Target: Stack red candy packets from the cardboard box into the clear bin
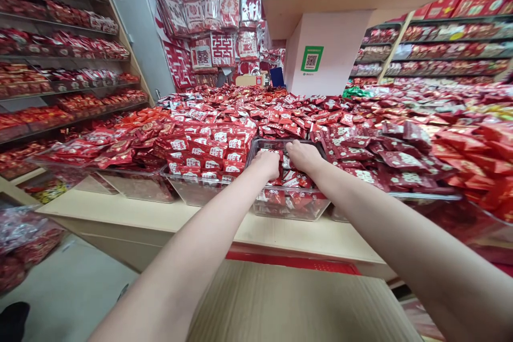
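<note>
Both my arms reach forward to a clear plastic bin [290, 207] partly filled with red wrapped packets [296, 179]. My left hand [267, 163] is over the left part of this bin, its fingers curled among the packets; what they hold, if anything, is hidden. At the right, my right hand [302, 156] is bent over the packets near the back of the bin, fingers curled, and its fingertips are too small to make out. The packets in this bin lie lower than the heaped red packets [200, 152] in the bin to the left.
Dark red packets [401, 155] heap up on the right, orange-red ones [497, 160] beyond. Bins stand along a pale wooden counter [132, 211]. A wooden board [300, 304] is nearest me. A white pillar [328, 53] with a QR sign rises behind; stocked shelves [64, 56] line the left.
</note>
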The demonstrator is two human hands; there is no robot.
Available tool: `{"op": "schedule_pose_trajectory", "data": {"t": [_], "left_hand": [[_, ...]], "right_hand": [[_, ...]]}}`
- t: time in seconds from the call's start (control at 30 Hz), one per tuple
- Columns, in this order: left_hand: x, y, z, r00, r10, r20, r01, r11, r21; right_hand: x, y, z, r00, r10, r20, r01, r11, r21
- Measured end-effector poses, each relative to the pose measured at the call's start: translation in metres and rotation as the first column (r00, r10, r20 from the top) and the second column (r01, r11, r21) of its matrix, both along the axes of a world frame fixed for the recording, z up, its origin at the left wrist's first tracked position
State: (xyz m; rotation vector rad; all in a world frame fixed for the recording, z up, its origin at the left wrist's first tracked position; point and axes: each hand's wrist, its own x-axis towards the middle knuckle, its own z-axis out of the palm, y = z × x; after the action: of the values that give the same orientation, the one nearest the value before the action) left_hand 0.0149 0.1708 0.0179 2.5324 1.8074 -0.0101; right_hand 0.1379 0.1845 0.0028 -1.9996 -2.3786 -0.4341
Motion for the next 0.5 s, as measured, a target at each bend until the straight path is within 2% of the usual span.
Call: {"op": "schedule_pose_trajectory", "data": {"t": [0.2, 0.33, 0.5], "left_hand": [[0.001, 0.0, -0.001, 1.0, 0.031, 0.001, -0.031, 0.999, -0.01], [0.0, 0.003, -0.004, 0.999, 0.049, 0.012, -0.049, 0.999, -0.001], [-0.001, 0.008, -0.008, 0.998, 0.054, 0.027, -0.055, 0.998, 0.013]], "right_hand": [[0.006, 0.003, -0.003, 0.997, 0.005, -0.072, -0.011, 0.996, -0.088], [0.007, 0.005, -0.005, 0.996, 0.052, -0.078, -0.059, 0.994, -0.094], [-0.001, -0.004, 0.01, 0.99, -0.071, -0.122, 0.064, 0.996, -0.068]]}}
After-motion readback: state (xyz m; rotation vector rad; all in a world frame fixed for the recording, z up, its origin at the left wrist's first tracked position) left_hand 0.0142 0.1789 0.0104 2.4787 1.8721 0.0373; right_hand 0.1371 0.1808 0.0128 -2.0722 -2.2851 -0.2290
